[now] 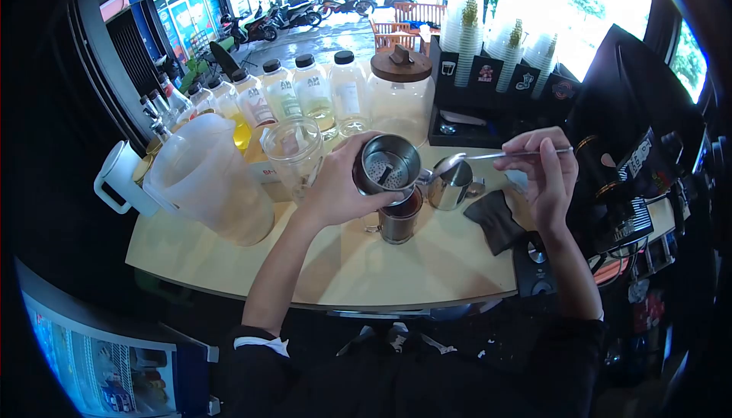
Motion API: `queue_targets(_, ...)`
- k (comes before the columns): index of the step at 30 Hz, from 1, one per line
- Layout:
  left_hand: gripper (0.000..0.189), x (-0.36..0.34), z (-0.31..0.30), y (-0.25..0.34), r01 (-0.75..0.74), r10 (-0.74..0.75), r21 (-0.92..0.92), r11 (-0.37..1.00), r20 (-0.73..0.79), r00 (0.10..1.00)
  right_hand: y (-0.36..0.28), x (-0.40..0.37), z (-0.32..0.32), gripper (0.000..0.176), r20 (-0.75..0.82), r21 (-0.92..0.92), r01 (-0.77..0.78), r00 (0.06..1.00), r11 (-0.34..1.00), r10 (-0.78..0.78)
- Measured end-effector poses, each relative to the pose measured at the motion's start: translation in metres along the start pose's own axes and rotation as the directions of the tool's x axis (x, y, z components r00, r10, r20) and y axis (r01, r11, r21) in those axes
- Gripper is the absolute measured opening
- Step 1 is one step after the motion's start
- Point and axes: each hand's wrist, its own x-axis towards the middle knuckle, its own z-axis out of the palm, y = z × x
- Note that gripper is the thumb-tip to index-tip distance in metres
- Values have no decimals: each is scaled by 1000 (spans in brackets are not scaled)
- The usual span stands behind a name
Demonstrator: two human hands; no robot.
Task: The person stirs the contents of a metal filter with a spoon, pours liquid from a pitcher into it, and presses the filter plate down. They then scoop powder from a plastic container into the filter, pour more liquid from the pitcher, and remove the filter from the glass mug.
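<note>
My left hand (335, 182) is wrapped around a metal drip coffee filter (387, 165), tipped so that its perforated inside shows. Directly below it on the counter stands a glass mug (399, 227) with dark liquid inside, its upper part partly covered by the filter. In my right hand (545, 170) a metal spoon (488, 156) is pinched by the handle, its bowl pointing left, near the filter's right side. A steel cup (450, 188) stands just right of the mug, and a crumpled dark cloth (496, 220) lies beyond it.
A large cloudy plastic pitcher (210, 182) and a glass jar (293, 151) stand on the left. Behind are capped bottles (313, 98) and a wooden-lidded jar (400, 105). Stacked plastic cups (469, 44) fill a black holder at back right; black equipment (625, 159) crowds the right.
</note>
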Motion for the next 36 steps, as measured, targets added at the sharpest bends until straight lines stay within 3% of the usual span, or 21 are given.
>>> queue_targets(2,77,1,0,-1,26,-26,-107,994,-5,1000,3,-13,-8,20,47,-80,-17,999,997,21)
queue_targets(5,79,0,3,-4,37,-40,-130,991,-19,999,9,-34,-16,16,133,-203,-89,984,975,118)
queue_targets(7,80,-2,6,-6,60,-64,-153,986,-25,998,27,-49,-20,10,260,-405,-31,954,914,148)
queue_targets(10,81,-3,9,-6,83,-91,-163,983,-47,995,56,-74,-24,11,247,-501,-93,937,860,246)
queue_targets(15,79,-4,13,-3,108,-117,-122,987,-67,991,96,-100,-24,11,236,-506,-94,941,857,243)
queue_targets(19,78,-7,18,2,108,-127,-147,983,-125,984,112,-115,-28,13,283,-586,-8,935,810,214)
queue_targets(27,75,-13,33,11,103,-131,-154,983,-186,974,118,-126,-34,22,453,-655,42,821,755,348)
queue_targets(31,75,-15,39,17,99,-120,-102,990,-224,967,101,-98,-39,21,386,-659,69,885,749,258)
queue_targets(33,75,-17,41,21,88,-105,-80,993,-245,964,96,-76,-46,17,157,-748,87,987,658,47)
queue_targets(34,74,-18,43,24,78,-95,-72,994,-259,961,102,-69,-53,17,157,-748,91,987,658,42)
queue_targets(36,74,-21,47,28,69,-84,-64,996,-273,958,124,-60,-72,16,62,-889,75,997,451,-43)
